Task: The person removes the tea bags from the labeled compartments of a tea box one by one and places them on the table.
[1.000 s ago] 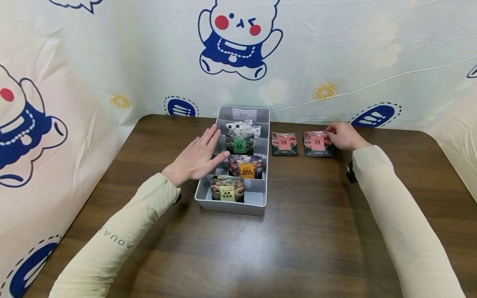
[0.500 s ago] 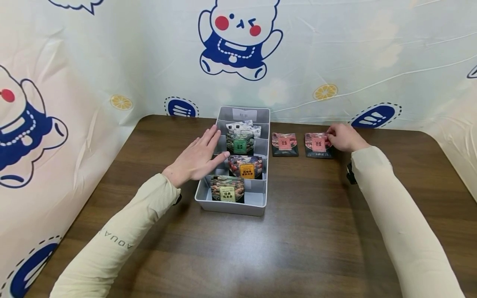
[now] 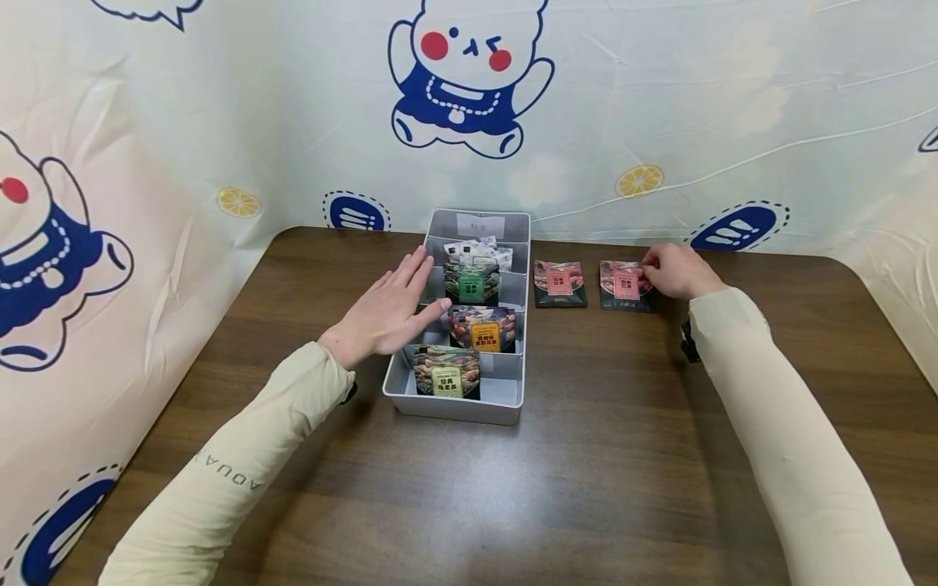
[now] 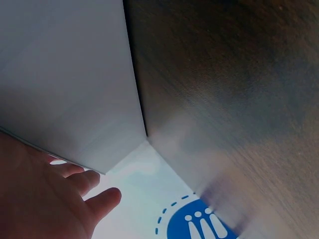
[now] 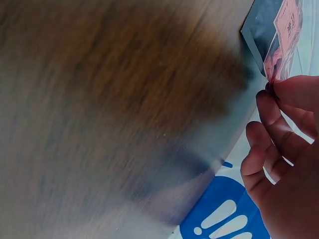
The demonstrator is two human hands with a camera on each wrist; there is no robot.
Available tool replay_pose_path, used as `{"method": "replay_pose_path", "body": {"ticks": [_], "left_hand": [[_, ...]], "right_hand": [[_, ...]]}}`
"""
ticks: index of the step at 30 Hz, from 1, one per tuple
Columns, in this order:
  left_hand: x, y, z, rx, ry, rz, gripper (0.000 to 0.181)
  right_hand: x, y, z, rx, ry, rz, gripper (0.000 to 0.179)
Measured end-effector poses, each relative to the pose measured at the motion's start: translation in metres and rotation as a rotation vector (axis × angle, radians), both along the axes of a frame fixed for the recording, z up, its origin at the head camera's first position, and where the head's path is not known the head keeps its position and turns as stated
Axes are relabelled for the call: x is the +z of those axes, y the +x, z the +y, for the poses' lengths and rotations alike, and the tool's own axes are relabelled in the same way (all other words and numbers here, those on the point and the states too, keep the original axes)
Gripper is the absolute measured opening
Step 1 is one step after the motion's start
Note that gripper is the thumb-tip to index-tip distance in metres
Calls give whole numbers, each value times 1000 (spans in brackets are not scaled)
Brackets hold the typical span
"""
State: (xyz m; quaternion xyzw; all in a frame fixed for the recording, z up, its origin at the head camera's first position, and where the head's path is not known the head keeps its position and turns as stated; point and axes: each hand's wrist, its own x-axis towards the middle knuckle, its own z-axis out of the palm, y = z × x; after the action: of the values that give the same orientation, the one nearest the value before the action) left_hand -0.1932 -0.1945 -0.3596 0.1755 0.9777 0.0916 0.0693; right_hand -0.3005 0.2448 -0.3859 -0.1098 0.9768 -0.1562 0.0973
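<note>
My left hand (image 3: 387,311) lies with straight fingers along the left rim of a grey divided box (image 3: 458,409). In the left wrist view its fingers are at the edge of the box's side wall (image 4: 70,84). At the right, my right hand (image 3: 680,270) pinches the edge of a pink-labelled tea packet (image 3: 624,285) between thumb and forefinger. The right wrist view shows the packet (image 5: 286,30) tilted, its dark lower end near the tabletop. A second pink-labelled tea packet (image 3: 560,283) lies flat between the box and the held one.
Inside the box, from back to front, stand white sachets (image 3: 479,251), a green-labelled packet (image 3: 471,283), an orange-labelled packet (image 3: 484,327) and a yellow-green-labelled packet (image 3: 447,373). A paper label (image 3: 480,225) marks the back wall. A printed curtain (image 3: 293,98) hangs behind the brown table (image 3: 572,488).
The right hand and its packet have shifted very slightly toward me. The left hand stays at the box rim.
</note>
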Motion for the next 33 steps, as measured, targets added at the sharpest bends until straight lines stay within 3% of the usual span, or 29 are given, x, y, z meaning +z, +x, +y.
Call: {"method": "replay_pose_path", "body": {"ticks": [11, 20, 33], "left_hand": [[1, 0, 0, 0, -4, -3, 85], [0, 0, 0, 2, 4, -8, 85], [0, -1, 0, 2, 5, -12, 86]], "right_hand": [[-1, 0, 1, -15, -4, -21, 33], [-1, 1, 2, 0, 18, 36, 33], [-1, 1, 2, -9, 20, 28, 33]]}}
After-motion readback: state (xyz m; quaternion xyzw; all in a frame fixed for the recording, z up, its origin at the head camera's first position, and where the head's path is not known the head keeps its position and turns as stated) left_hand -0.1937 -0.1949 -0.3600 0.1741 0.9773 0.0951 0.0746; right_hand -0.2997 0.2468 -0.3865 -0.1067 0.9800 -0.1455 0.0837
